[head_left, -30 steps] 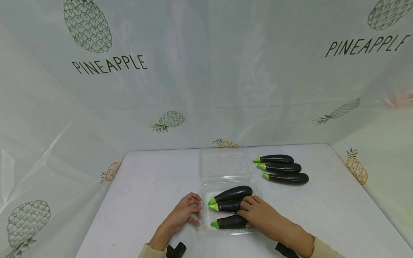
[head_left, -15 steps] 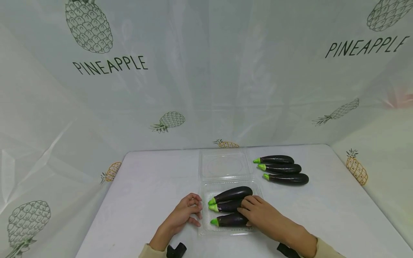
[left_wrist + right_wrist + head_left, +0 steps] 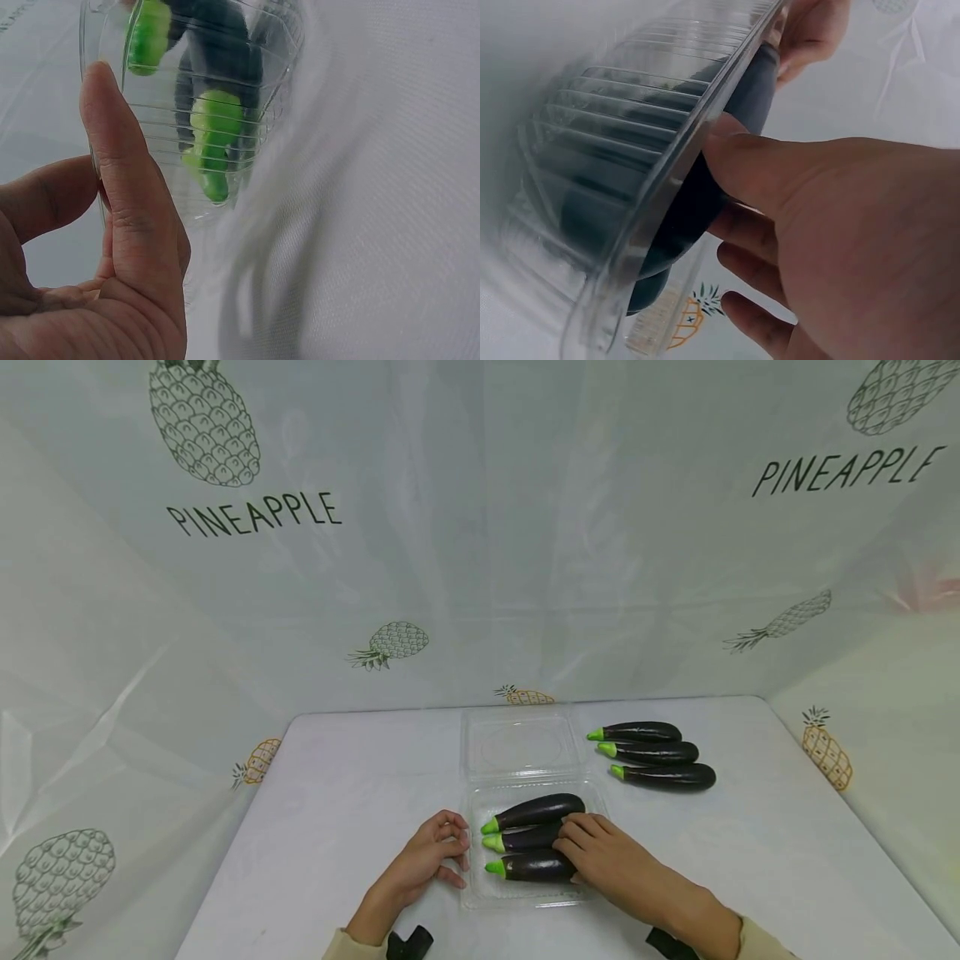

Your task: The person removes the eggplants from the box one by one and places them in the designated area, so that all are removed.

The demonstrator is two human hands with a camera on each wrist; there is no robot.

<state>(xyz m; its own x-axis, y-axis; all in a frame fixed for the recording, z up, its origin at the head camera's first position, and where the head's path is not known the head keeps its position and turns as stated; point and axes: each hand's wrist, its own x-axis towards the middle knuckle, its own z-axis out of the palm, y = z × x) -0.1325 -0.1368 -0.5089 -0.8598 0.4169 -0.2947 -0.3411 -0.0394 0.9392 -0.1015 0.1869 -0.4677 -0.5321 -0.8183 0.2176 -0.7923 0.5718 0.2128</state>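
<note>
A clear plastic clamshell container (image 3: 525, 893) lies with its lid (image 3: 517, 714) folded back. Three dark eggplants are in its base, green stem ends to the left: a far one (image 3: 542, 811), a middle one (image 3: 528, 838) and a near one (image 3: 531, 866). My left hand (image 3: 423, 858) pinches the container's left rim; in the left wrist view, fingers lie on both sides of this rim (image 3: 91, 142). My right hand (image 3: 611, 860) grips the near eggplant by its thick right end, with its thumb (image 3: 739, 154) against the dark skin. Its fingertips also reach over the middle eggplant.
Three more eggplants lie in a row on the white table (image 3: 360, 777), right of the lid: a back one (image 3: 641, 732), a middle one (image 3: 656, 752) and a front one (image 3: 671, 777). A pineapple-print curtain (image 3: 487, 543) rises behind the table.
The near eggplant has shifted away from the container's front edge and slightly left, closer to the middle one, with my right hand on it. My left hand has stayed at the rim.
</note>
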